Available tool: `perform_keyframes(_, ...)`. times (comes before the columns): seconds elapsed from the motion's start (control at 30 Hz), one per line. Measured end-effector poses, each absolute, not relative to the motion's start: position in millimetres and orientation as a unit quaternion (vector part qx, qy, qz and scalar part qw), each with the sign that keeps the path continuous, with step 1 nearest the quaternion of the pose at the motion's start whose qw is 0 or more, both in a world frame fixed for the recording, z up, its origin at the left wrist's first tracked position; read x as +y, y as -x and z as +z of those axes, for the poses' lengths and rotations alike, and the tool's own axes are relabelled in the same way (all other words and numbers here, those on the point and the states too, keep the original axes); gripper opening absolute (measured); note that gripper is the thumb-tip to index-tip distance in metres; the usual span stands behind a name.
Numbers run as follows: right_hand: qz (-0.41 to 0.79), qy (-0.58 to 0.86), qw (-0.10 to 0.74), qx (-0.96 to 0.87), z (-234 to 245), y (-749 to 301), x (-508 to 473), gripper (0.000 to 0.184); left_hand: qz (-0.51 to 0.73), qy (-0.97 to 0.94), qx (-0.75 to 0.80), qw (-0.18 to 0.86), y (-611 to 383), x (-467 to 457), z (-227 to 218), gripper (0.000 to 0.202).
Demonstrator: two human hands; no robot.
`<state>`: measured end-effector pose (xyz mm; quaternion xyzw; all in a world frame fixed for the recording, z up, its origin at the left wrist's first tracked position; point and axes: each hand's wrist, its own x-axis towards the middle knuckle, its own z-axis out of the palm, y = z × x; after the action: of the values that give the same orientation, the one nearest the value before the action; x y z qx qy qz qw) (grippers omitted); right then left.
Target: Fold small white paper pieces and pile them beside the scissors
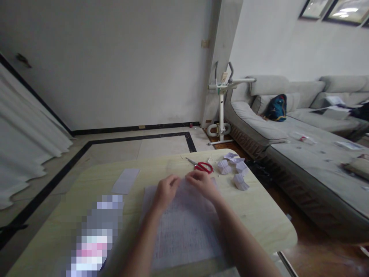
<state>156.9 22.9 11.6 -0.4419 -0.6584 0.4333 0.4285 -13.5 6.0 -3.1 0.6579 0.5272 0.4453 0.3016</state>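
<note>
A large sheet of paper with rows of writing [187, 234] lies on the light wooden table [259, 215] in front of me. At its far edge my left hand [168, 188] and my right hand [201, 184] are close together, fingers pinched on the paper, fingertips a small gap apart. The exact grip is blurred. Just beyond my right hand lies a pair of scissors with red handles [203, 167], blades pointing left. Several small folded paper pieces [224, 167] are grouped at the table's far right corner. A blank paper strip [126, 181] rests to the left of my left hand.
A pixelated object [95, 238] lies on the table's left side. Beyond the table stand an exercise machine [221, 111] and a grey sofa [311, 157] with a blue bag [277, 107] on it. A white curtain [29, 142] hangs at the left.
</note>
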Motion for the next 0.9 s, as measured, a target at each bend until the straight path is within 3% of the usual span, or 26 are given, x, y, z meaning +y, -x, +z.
perform_keyframes(0.23, 0.478, 0.470, 0.491, -0.556, 3, -148, 22, 0.019, 0.521, -0.524, 0.521, 0.428, 1, 4, 1, 0.030)
perform_keyframes(0.53, 0.414, 0.444, 0.409, -0.682, 5, -142, 14, 0.019, 0.553, -0.516, 0.551, 0.353, 3, 3, 6, 0.023)
perform_keyframes(0.63, 0.394, 0.438, 0.409, -0.697, 4, -142, 13, 0.024, 0.535, -0.532, 0.543, 0.369, 1, 2, 6, 0.025)
perform_keyframes(0.9, 0.480, 0.418, 0.445, -0.630, 3, -143, 13, 0.026, 0.493, -0.554, 0.519, 0.426, -3, -3, 6, 0.034)
